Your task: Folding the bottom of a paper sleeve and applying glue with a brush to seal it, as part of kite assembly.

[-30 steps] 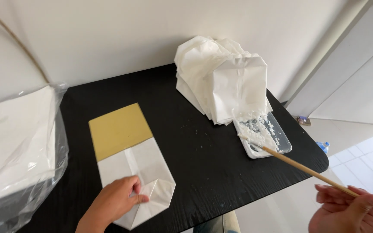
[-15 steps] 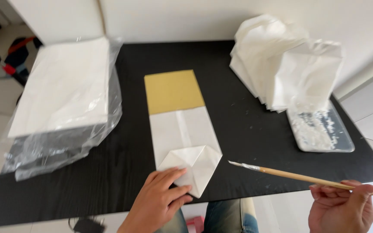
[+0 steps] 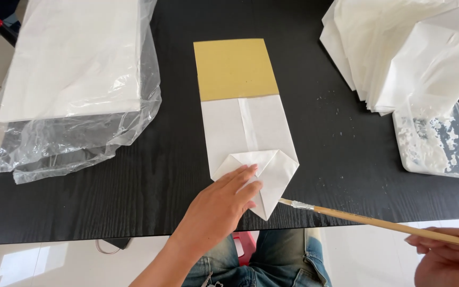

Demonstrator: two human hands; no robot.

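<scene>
I see the black table [image 3: 134,202] spread under both hands. Far ahead of my left hand lies a stack of white sheets in clear plastic wrap [image 3: 70,79]; well ahead of my right hand stands a leaning pile of white paper bags [image 3: 415,53], its near edge over a clear tray smeared with white paste [image 3: 442,149]. Between them, straight ahead of the left hand, the flat white paper bag [image 3: 245,138] lies on a yellow card [image 3: 235,69]. My left hand [image 3: 219,207] is open, fingers flat on the bag's folded bottom flap [image 3: 266,175], pressing it down. My right hand [image 3: 447,255] is closed around a wooden brush [image 3: 367,219], whose tip sits just beside the flap's point.
</scene>
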